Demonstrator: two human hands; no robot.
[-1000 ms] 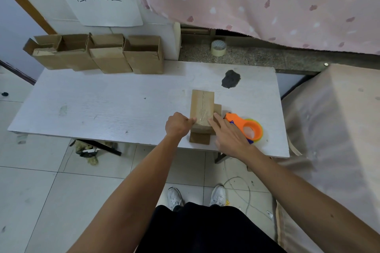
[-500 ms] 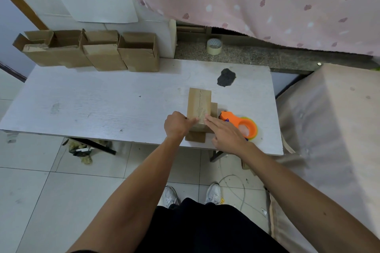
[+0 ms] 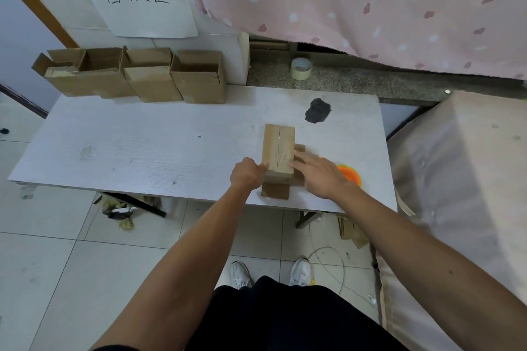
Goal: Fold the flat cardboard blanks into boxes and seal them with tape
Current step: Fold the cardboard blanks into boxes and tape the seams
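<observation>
Two hands at the box [image 3: 279, 145] — left hand [image 3: 246, 175] gripping its near-left corner, right hand [image 3: 320, 177] flat, straight-fingered, on top.

A handwritten sign [image 3: 142, 0] hangs beside a pink curtain [image 3: 370, 3]; a dark stain [image 3: 318, 110] marks the white table [image 3: 142, 145].

Soft, even indoor light with faint shadows; sharp centre, wide-angle bending towards the edges.

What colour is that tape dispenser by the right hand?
The tape dispenser is bright orange, seen in the head view.
</observation>
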